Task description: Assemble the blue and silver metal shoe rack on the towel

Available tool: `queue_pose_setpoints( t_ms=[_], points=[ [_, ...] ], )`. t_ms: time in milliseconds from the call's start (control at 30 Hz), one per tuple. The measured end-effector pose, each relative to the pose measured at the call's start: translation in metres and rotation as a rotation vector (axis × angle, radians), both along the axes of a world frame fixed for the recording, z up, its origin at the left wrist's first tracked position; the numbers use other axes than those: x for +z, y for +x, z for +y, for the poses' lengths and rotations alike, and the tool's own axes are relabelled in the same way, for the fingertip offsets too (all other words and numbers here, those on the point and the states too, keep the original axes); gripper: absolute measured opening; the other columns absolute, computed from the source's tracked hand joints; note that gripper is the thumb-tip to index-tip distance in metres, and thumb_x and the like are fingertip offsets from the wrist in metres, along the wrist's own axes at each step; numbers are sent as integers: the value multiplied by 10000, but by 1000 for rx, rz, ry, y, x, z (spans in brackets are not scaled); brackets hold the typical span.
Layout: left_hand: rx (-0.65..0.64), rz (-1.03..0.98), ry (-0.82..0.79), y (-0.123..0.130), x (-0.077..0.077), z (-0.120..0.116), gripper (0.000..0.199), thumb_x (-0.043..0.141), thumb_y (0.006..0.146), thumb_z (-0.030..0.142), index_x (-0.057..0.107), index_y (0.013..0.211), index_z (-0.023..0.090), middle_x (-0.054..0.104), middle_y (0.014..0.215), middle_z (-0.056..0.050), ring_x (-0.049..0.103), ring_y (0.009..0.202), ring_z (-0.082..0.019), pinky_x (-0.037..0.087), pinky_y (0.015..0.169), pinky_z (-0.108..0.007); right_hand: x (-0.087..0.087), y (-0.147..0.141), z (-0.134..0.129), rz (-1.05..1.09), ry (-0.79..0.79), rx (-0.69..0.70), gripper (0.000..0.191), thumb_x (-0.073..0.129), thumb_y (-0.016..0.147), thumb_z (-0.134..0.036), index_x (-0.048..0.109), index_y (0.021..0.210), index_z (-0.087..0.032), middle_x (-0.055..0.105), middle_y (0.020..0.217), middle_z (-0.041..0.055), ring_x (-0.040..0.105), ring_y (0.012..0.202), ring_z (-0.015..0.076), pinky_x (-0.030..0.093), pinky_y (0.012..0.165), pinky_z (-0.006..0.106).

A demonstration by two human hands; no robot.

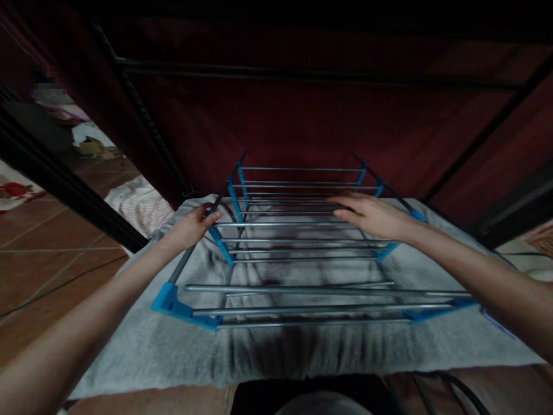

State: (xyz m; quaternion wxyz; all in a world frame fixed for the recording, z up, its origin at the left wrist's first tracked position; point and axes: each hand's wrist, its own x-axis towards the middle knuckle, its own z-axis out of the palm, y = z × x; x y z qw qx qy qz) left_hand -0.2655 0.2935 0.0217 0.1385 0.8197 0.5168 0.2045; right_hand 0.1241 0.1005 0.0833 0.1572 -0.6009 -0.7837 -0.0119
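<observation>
A shoe rack of thin metal tubes (298,291) with blue plastic side brackets (173,302) rests on a grey cloth (129,340) in front of me. My left hand (194,225) is closed around the rack's left side pole, beside a blue bracket. My right hand (367,214) lies over the middle tubes toward the right, its fingers stretched out to the left. Whether those fingers touch a tube I cannot tell. In the front tier, one tube's left end (186,287) sits apart from the left bracket.
Behind the rack hangs a dark red cloth panel (280,121) crossed by a dark bar (302,75). A dark post (86,190) slants along the left. Beyond it are floor tiles (52,242), a thin cable (64,283) and a striped cloth (140,204).
</observation>
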Motion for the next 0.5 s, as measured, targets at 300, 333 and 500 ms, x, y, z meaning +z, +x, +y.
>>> queue_pose_setpoints(
  t_ms=[300, 333, 500],
  points=[
    [-296, 284, 360, 22, 44, -27, 635, 252, 922, 630, 495, 1298, 180, 488, 1348, -56, 460, 1248, -203, 328, 1089, -334, -18, 135, -106, 233, 78, -565, 391, 514, 938, -333, 599, 1246, -108, 550, 1249, 174, 551, 1106, 216, 406, 969, 296],
    [-351, 269, 342, 30, 49, -33, 609, 270, 921, 626, 514, 1280, 199, 509, 1330, -37, 474, 1232, -192, 333, 1083, -326, -22, 143, -113, 277, 63, -650, 406, 521, 934, -338, 589, 1263, -108, 530, 1279, 178, 556, 1103, 220, 412, 960, 295],
    [-668, 250, 81, 83, 51, -70, 456, 388, 919, 542, 590, 1240, 289, 594, 1275, 0, 551, 1161, -196, 390, 1037, -313, -50, 162, -123, 541, -123, -726, 458, 551, 919, -350, 539, 1318, -126, 516, 1332, 184, 540, 1168, 237, 412, 981, 292]
  ],
)
